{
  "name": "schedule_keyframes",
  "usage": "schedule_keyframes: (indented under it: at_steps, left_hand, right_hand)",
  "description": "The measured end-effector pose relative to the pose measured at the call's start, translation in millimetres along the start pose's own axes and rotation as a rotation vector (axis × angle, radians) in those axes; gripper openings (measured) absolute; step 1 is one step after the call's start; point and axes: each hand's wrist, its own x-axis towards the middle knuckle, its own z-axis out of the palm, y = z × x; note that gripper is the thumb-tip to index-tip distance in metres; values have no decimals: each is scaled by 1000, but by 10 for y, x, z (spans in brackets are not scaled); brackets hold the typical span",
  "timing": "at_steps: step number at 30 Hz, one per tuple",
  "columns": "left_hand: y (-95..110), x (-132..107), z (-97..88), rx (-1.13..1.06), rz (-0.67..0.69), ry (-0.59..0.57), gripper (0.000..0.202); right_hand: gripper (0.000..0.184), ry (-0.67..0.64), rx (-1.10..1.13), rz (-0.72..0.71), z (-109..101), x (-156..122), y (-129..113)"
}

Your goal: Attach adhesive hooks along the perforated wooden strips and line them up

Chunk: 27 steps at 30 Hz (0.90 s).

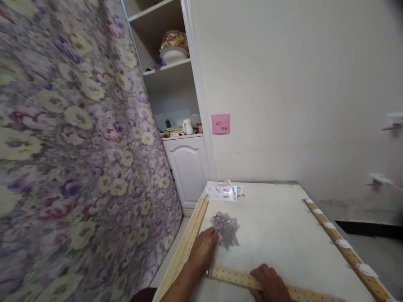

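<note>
My left hand point(201, 251) rests on the white table point(277, 226), fingers closed together, its tips touching a pile of small clear plastic bags point(226, 228). What the fingers pinch, if anything, is hidden. My right hand point(270, 283) lies on a perforated wooden strip point(233, 277) that runs across the table's near side, fingers curled down onto it. Another perforated strip point(189, 243) runs along the table's left edge beside my left hand.
A third wooden strip with white clips point(343, 245) lies along the table's right edge. A flat packet point(222, 193) sits at the far left corner. A floral curtain point(72, 151) hangs left, a white cabinet point(187, 167) and shelves stand behind, and a pink note point(220, 123) is stuck on the wall.
</note>
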Motion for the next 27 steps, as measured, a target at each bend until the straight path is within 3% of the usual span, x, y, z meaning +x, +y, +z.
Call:
schedule_keyframes:
  at_steps: [6, 12, 19, 23, 27]
  left_hand:
    - [-2, -265, -75, -94, 16, 196, 19]
    - [177, -401, 2, -476, -25, 295, 15]
    - [486, -212, 254, -910, -98, 128, 14]
    - [667, -329, 376, -1063, -128, 30, 26]
    - [778, -537, 529, -1235, -193, -10, 30]
  right_hand:
    - [29, 39, 32, -36, -64, -45, -26]
    - [23, 169, 201, -71, -71, -87, -20]
    - [29, 223, 736, -3, -384, -58, -75]
    - [37, 218, 1014, 113, -585, -18, -107]
    - [44, 143, 1160, 152, -595, -16, -144]
